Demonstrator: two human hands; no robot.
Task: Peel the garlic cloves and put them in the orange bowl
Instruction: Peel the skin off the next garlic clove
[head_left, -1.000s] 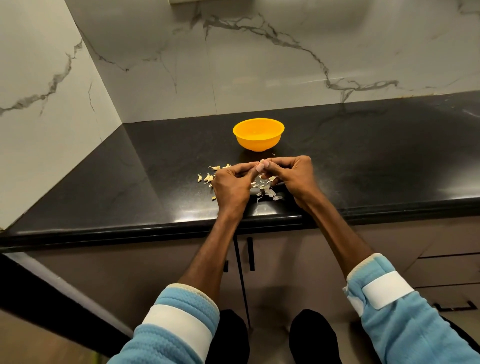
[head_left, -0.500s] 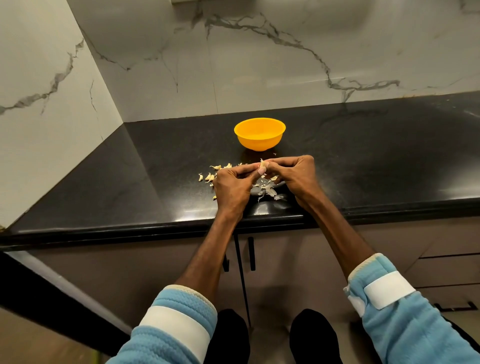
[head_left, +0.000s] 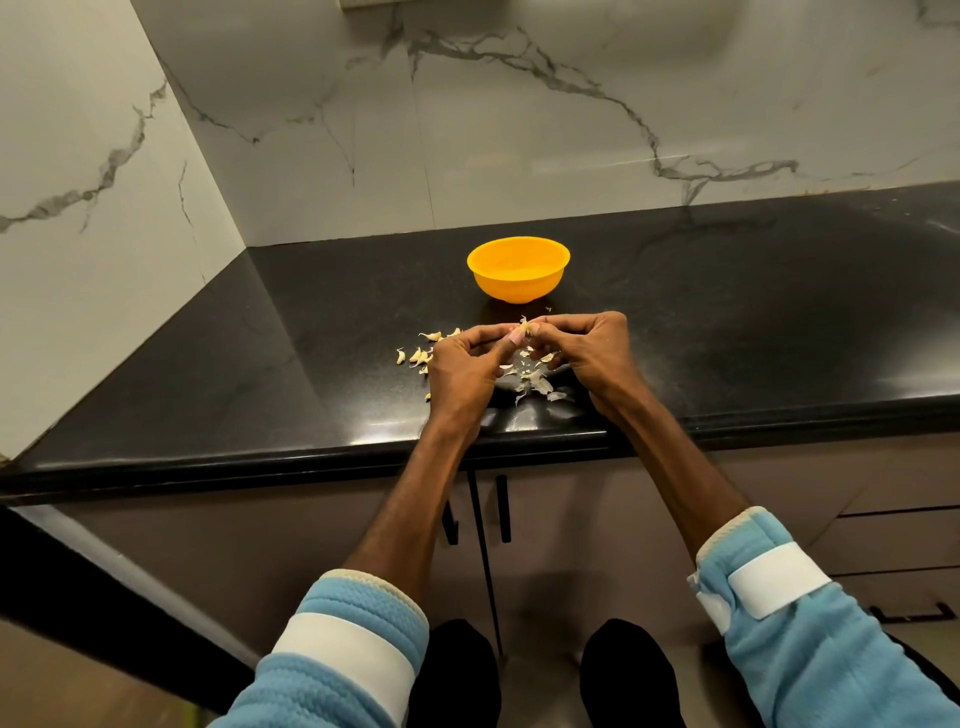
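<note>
Both hands meet over the counter (head_left: 753, 312) nr its front edge, just this side of the bowl (head_left: 519, 291). L hand (head_left: 462, 366): fingers curled, thumb + index tips pinching the clove (head_left: 525, 327) from the left side. R hand (head_left: 592, 353): fingers curled too, thumb + index on the same clove from the right. A scrap of pale skin sticks up off the clove btwn the fingertips. The clove is held up in the air above the counter, close to the bowl's front wall but apart from it. The bowl stands upright on the counter, further back, abt centre; inside looks plain orange, can't tell if anything lies in it. Under + btwn the hands, a scatter of peels (head_left: 532, 382) lies on the counter. Just left of the L hand is a small group of pale bits (head_left: 418, 356); can't tell if cloves or skin. Blue sleeves (head_left: 353, 649) w/ white bands cover both forearms. Below the counter edge are cabinet doors w/ two dark handles (head_left: 503, 509). Marble walls (head_left: 571, 130) stand behind + to the left.
</note>
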